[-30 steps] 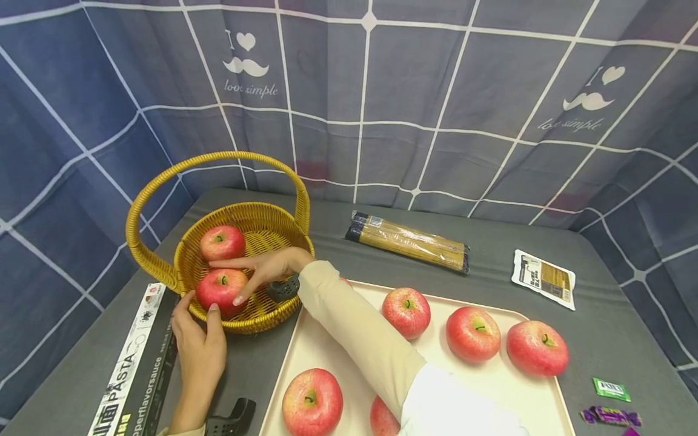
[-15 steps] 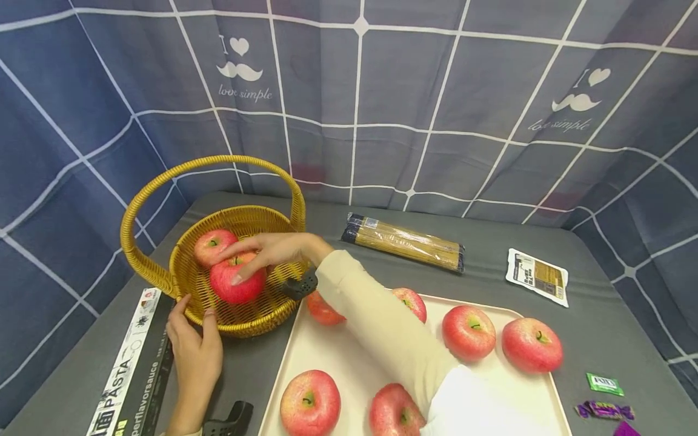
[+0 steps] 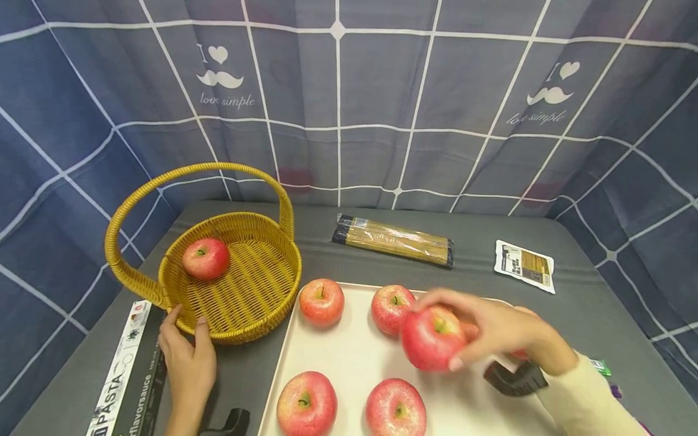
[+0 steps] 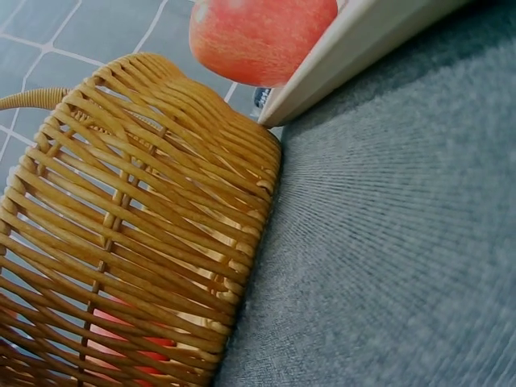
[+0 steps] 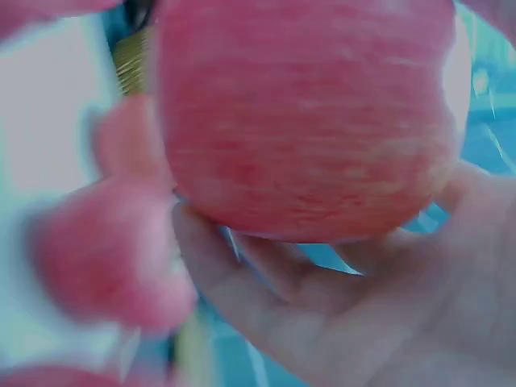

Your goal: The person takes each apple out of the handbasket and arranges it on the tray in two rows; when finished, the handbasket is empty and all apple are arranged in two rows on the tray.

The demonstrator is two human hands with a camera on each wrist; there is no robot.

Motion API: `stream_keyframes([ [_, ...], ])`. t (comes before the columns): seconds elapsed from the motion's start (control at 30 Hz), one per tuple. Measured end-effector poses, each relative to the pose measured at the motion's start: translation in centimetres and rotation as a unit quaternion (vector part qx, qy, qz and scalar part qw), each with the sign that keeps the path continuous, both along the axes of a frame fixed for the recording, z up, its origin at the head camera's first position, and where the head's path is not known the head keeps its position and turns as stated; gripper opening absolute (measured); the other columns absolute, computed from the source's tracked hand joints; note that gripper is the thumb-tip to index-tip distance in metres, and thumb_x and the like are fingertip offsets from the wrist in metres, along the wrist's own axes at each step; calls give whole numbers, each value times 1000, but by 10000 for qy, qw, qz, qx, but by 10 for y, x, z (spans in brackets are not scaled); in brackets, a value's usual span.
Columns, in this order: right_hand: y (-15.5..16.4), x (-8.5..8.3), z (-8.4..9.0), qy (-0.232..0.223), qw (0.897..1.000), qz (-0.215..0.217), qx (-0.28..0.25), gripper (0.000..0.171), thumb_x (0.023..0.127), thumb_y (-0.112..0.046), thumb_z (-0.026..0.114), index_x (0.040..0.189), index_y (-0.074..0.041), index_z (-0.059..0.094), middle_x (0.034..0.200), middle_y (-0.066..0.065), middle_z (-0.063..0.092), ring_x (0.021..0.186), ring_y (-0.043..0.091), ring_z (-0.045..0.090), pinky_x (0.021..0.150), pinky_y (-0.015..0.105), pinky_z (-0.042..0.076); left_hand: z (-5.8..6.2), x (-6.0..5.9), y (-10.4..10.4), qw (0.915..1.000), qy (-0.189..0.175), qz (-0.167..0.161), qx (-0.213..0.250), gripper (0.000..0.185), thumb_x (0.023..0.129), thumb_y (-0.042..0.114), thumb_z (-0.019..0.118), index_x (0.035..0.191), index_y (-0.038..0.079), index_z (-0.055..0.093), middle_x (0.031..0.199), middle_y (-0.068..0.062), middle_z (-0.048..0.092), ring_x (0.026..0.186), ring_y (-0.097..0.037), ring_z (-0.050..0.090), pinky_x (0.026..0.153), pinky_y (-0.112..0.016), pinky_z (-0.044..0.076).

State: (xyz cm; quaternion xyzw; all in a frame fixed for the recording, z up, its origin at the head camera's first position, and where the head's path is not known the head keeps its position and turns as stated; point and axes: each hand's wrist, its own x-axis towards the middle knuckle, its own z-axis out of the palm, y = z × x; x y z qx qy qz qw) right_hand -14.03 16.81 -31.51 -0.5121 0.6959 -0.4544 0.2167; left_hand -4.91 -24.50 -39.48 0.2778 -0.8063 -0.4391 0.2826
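Right hand: your right hand (image 3: pixel 491 333) was curled around a red round apple (image 3: pixel 433 339) and held it in the air above the right part of the cream rectangular plastic tray (image 3: pixel 354 357). In the right wrist view the held apple (image 5: pixel 306 113) lay against your palm, with the fingers (image 5: pixel 266 298) bent under it.

Left hand: your left hand (image 3: pixel 185 357) rested on the near rim of the yellow woven wicker basket (image 3: pixel 245 297), thumb and fingers lying on the weave. The fingers looked only lightly bent; I cannot tell if they really gripped the rim.

Basket: it stood on the grey cloth table (image 3: pixel 600 327), just left of the tray, with its arched handle upright. One red apple in the basket (image 3: pixel 205 258) lay at the far left of its floor. In the left wrist view the basket wall (image 4: pixel 145 218) was close to the tray edge (image 4: pixel 355 48).

Tray: four other red apples (image 3: pixel 322 301) lay on it, two at the far side and two at the near side. Something red showed behind your right hand, but it was hidden too much to name.

Around: a long clear packet of brown spaghetti (image 3: pixel 392 239) lay far behind the tray. A small white and brown sachet (image 3: pixel 525 265) lay to the right of it. A black long pasta box (image 3: pixel 128 375) lay at the near left, beside your left hand.
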Motion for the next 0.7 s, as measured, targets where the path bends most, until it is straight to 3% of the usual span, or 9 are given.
stream_keyframes([
  [0.07,31,24,-26,299,9993,-88,-228,67,69,-10,74,127,-4,41,128,6,46,116,13,45,87,26,47,1,0,-2,10000,2,16,-34,47,92,22,41,136,10,29,135,-26,28,125,-48,28,96,-61,23],
  [0.17,61,59,-60,-128,9992,-365,-121,67,71,-8,72,129,-2,39,130,6,46,120,10,42,91,23,43,3,-1,-4,10000,14,6,-85,47,93,23,39,137,11,28,136,-26,27,125,-48,28,96,-62,22],
  [0.3,75,87,-98,-420,9971,-480,-404,64,72,5,64,130,3,36,133,10,42,125,10,39,98,18,35,3,0,-5,10000,-13,3,-72,48,93,23,39,137,11,27,137,-26,26,127,-48,26,98,-62,21],
  [0.37,74,91,-112,260,9955,-434,-804,65,69,9,63,129,9,36,133,16,40,128,14,36,103,15,29,1,1,-4,10000,-50,25,-54,48,93,23,39,137,11,27,137,-26,26,127,-48,26,98,-62,21],
  [0.5,70,98,-116,471,9923,-738,-880,67,69,9,62,130,8,36,133,16,41,129,13,35,103,11,25,-1,2,-3,10000,-43,52,-15,48,93,23,39,137,10,27,138,-25,26,128,-47,25,99,-61,21],
  [0.7,68,105,-108,658,9889,-1217,-533,67,70,2,65,130,8,36,134,16,40,130,8,34,102,9,25,-4,1,-1,9999,-103,2,4,48,93,24,39,138,10,27,137,-25,26,128,-46,26,99,-61,21],
])
